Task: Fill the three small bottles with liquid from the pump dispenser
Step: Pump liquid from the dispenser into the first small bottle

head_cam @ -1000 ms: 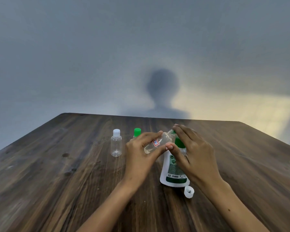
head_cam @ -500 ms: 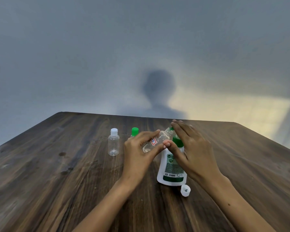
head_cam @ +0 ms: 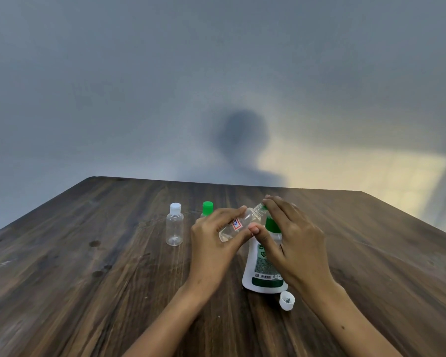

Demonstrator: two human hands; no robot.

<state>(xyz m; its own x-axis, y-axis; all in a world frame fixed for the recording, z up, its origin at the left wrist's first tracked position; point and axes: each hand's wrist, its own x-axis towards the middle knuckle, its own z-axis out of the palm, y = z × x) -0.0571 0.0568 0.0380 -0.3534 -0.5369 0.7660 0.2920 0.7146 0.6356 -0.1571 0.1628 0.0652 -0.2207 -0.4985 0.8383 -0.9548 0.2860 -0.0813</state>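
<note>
Bottle point(head_cam: 236, 225) with a red-bordered label, its writing unreadable, stays tilted in our left hand point(head_cam: 211, 243), neck at the pump dispenser point(head_cam: 264, 264). Our right hand point(head_cam: 291, 240) still curls around the green pump head. Little has shifted; the dispenser's small print is illegible.

The left hand point(head_cam: 211, 243) covers the middle of the tilted small bottle point(head_cam: 238, 224), and its red-edged label is too small to read. The right hand point(head_cam: 294, 243) hides the pump head of the dispenser point(head_cam: 264, 271), so I can't tell whether spout and bottle mouth touch. Only the green cap point(head_cam: 207, 207) of the far bottle shows. Both forearms run off the near edge.
</note>
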